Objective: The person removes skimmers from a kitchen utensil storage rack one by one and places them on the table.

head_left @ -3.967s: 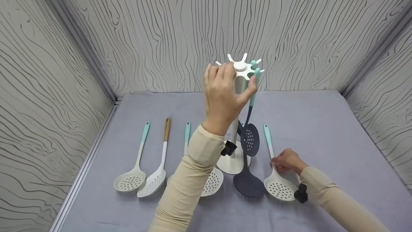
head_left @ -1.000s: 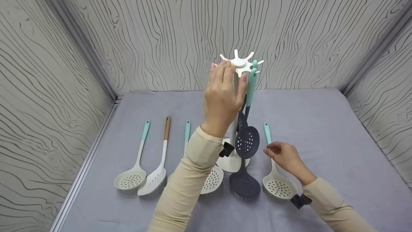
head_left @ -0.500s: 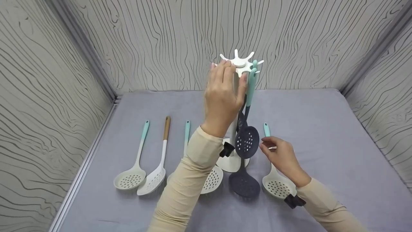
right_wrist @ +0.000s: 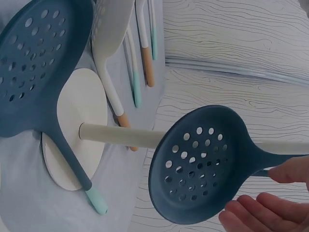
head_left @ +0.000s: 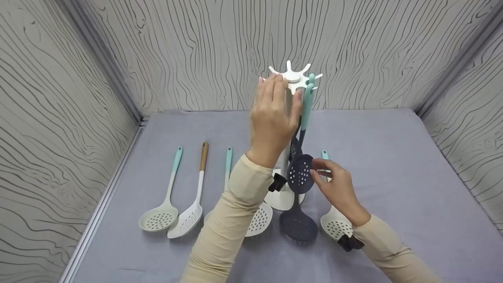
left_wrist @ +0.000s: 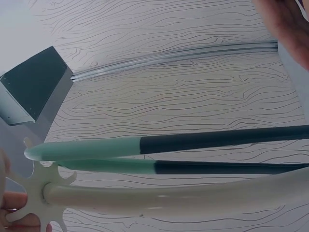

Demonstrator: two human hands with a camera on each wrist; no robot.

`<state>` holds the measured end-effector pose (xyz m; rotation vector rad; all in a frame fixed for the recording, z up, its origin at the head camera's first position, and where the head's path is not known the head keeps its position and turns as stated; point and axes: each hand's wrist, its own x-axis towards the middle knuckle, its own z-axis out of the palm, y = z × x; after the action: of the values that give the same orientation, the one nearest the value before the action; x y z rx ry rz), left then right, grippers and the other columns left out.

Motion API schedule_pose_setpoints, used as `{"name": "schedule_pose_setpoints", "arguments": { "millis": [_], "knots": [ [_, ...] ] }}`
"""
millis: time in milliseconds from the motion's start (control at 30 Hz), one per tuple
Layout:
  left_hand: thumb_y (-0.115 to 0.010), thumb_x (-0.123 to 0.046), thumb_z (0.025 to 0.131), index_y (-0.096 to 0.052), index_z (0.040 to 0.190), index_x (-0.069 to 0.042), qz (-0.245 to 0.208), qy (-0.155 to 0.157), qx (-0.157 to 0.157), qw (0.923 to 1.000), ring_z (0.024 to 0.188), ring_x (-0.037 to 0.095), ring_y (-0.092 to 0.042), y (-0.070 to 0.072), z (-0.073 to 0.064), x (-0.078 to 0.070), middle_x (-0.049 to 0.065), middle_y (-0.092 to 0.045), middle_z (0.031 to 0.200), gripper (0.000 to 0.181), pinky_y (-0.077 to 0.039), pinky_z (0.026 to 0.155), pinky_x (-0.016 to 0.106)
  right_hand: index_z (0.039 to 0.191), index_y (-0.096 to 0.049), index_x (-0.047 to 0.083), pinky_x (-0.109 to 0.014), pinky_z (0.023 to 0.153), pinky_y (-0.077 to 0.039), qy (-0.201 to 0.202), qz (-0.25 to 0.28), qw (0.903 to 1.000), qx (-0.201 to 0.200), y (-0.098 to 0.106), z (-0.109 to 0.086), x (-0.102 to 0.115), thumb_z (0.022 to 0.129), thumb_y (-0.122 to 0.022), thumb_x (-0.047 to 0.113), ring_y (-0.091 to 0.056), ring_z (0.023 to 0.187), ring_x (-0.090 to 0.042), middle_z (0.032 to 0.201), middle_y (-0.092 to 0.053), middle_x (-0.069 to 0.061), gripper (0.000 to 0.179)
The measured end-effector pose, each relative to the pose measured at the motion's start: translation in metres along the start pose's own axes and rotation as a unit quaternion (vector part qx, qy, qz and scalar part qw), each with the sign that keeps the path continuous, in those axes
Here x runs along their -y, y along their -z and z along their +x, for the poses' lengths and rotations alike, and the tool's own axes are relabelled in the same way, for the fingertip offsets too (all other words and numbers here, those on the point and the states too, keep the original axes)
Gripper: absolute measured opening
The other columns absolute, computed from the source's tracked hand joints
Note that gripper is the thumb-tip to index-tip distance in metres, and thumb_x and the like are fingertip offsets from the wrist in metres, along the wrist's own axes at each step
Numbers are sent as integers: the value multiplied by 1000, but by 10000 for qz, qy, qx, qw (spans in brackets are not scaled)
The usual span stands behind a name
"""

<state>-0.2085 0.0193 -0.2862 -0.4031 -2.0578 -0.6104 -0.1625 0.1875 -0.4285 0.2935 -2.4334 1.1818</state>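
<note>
In the head view my left hand (head_left: pixel 273 114) grips the hooked top of a white utensil stand (head_left: pixel 292 77). Two dark skimmers with mint handles hang from its hooks. The front skimmer (head_left: pixel 301 173) partly covers the rear skimmer (head_left: pixel 294 148). My right hand (head_left: pixel 338 184) is at the front skimmer's right edge, thumb and fingers apart. The right wrist view puts the thumb by that skimmer's neck and the fingers below its rim (right_wrist: pixel 198 164); contact is unclear. On the cloth below lies another dark skimmer (head_left: pixel 298 226). Behind my right hand lies a white skimmer (head_left: pixel 336 226).
Left of the stand, a white skimmer with a mint handle (head_left: pixel 159 218) and a white slotted turner with a brown handle (head_left: pixel 186 222) lie on the grey cloth (head_left: pixel 393 149). My left forearm partly hides more white utensils. Wood-patterned walls (head_left: pixel 212 47) enclose the table.
My right hand has left the white skimmer at right and moved up and left to the hanging dark skimmer. The stand's top has turned slightly, with the hung skimmers shifting left.
</note>
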Motion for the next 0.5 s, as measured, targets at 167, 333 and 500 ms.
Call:
{"name": "schedule_pose_setpoints", "arguments": {
  "millis": [167, 333, 500],
  "knots": [
    [-51, -28, 98, -61, 115, -1, -23, -5, 21, 10000, 124, 27, -59, 0, 1, 0, 16, -66, 123, 34, -36, 121, 37, 108, -65, -8, -12, 84, -57, 107, 111, 9996, -236, -5, 6, 4, 83, -67, -6, -69, 95, -34, 102, -71, -21, 26],
    [-51, -28, 97, -62, 115, -1, -55, 15, 17, 10000, 125, 28, -59, -1, 0, 0, 16, -65, 123, 34, -36, 121, 38, 108, -65, -8, -29, 85, -61, 45, 267, 9993, -273, -8, 12, 11, 83, -67, -5, -69, 95, -34, 103, -71, -21, 26],
    [-51, -27, 97, -62, 114, -1, -17, 16, -15, 10000, 125, 26, -59, -2, 0, 1, 16, -66, 123, 33, -37, 120, 37, 110, -65, -6, -17, 87, -58, 0, 437, 9986, -312, -10, 16, 15, 84, -67, -3, -69, 96, -31, 106, -71, -21, 27]
  ]
}}
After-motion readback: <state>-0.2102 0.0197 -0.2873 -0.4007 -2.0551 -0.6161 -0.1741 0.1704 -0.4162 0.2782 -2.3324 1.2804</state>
